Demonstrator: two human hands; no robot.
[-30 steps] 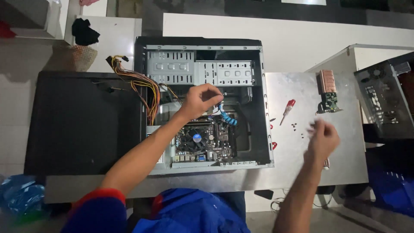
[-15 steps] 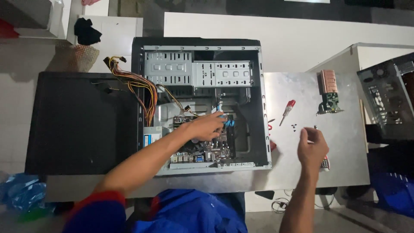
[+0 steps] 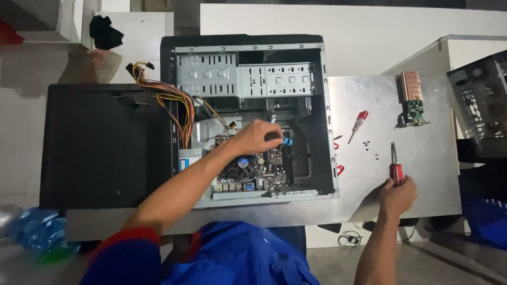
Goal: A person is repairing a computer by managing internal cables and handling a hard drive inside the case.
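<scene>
My right hand [image 3: 397, 196], empty and open a second ago, now gripping red-handled screwdriver [image 3: 395, 168] upright near surface's front right edge; left hand [image 3: 257, 137] moved down, fingers curled on motherboard [image 3: 253, 169] inside open computer case [image 3: 248, 113]; whether it holds anything, cannot tell

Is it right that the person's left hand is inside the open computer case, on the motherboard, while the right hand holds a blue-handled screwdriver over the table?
Not quite. In the head view the screwdriver in the right hand has a red handle, not blue. The left hand is inside the open computer case, as you said.
</scene>
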